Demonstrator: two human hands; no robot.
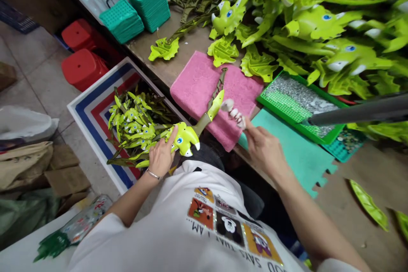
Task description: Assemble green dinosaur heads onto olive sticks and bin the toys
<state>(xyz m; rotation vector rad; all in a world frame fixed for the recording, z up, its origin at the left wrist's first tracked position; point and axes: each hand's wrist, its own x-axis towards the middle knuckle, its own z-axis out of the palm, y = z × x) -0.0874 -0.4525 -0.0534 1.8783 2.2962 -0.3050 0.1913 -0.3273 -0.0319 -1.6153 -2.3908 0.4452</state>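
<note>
My left hand (161,156) rests its fingers on the head of a lime-green toy dinosaur (184,139), which has a blue eye and white horn tips. The toy's long olive-and-green body (212,100) stretches up across a pink terry towel (193,87). My right hand (263,151) pinches a small white piece (227,105) at its fingertips, close to the toy's body. Below the left hand, a white bin with blue and red stripes (92,117) holds a heap of similar green toy parts (137,123).
A teal foam mat (296,153) and a green tray of silver studs (299,102) lie to the right. Many green dinosaur toys (321,21) are piled at the far right. A grey tube (357,110) juts in from the right. Teal baskets (149,2) and red stools (83,68) stand beyond.
</note>
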